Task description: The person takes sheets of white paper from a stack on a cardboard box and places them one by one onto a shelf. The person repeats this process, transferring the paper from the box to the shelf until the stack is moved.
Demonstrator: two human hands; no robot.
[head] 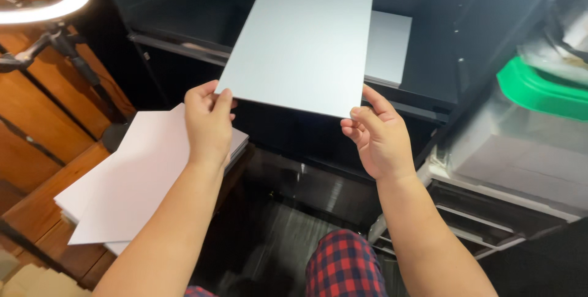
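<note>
A pale grey rectangular board (pixel 303 42) is held up in front of a black shelf unit (pixel 184 45). My left hand (pixel 208 122) grips its near left corner and my right hand (pixel 376 137) grips its near right corner. The board's far end reaches over the shelf, above a second white board (pixel 389 45) that lies flat there, partly hidden by the held one.
A stack of white boards (pixel 135 180) lies on a wooden surface (pixel 37 205) at the left. A ring light on a stand (pixel 58 3) is at top left. A clear bin with a green lid (pixel 533 91) sits at right. My checked trouser leg (pixel 346 266) is below.
</note>
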